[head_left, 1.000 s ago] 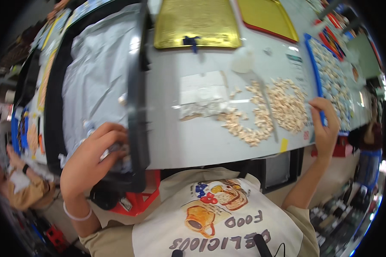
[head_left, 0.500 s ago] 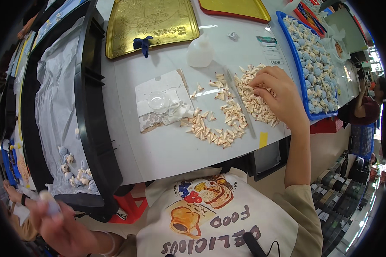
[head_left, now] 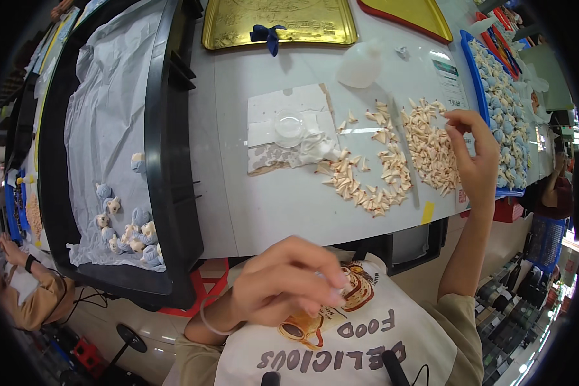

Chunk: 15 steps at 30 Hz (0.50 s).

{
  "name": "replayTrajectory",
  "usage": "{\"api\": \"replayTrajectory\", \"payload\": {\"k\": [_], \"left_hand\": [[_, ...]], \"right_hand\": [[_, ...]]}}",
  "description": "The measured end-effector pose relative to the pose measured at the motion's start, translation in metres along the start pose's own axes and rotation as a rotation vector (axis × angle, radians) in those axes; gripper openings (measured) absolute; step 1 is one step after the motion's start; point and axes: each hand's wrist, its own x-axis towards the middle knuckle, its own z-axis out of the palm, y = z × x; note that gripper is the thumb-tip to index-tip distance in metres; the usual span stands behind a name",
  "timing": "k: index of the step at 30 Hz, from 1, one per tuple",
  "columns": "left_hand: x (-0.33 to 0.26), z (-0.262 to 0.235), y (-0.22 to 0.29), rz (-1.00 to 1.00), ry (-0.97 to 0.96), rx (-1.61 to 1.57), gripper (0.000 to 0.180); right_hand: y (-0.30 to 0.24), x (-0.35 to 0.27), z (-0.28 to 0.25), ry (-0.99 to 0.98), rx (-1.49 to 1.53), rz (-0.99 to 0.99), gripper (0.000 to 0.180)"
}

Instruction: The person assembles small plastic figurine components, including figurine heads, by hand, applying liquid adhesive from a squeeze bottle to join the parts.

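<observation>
Filling the blue tray point(head_left: 511, 192) on the right, small blue-and-cream figures point(head_left: 508, 141) lie packed together. The black crate point(head_left: 174, 135) on the left, lined with white paper point(head_left: 109, 109), has similar figures clustered at its near end and one apart beside its right wall. Between them on the table point(head_left: 270, 219), pointed cream pieces point(head_left: 434, 151) lie loose in two groups, either side of a thin strip point(head_left: 403, 141). A clear dish point(head_left: 289, 125) sits on cardboard point(head_left: 267, 106), near a cloudy bottle point(head_left: 360, 64). The left hand point(head_left: 293, 283) is half curled before the apron point(head_left: 341, 334); whether its fingers hold something, I cannot tell. The right hand point(head_left: 476, 151) is loosely bent beside the cream pieces, thumb and forefinger slightly apart, with nothing visible between them.
</observation>
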Motion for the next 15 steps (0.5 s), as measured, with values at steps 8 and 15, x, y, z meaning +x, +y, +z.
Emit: {"api": "replayTrajectory", "payload": {"k": [8, 15], "left_hand": [[0.003, -0.012, -0.023, -0.111, 0.155, -0.169, 0.022], [0.006, -0.029, -0.030, -0.166, 0.163, -0.217, 0.025]], "right_hand": [[0.008, -0.018, -0.016, 0.082, 0.222, 0.188, 0.014], [-0.011, -0.024, -0.015, 0.149, 0.431, 0.346, 0.010]]}}
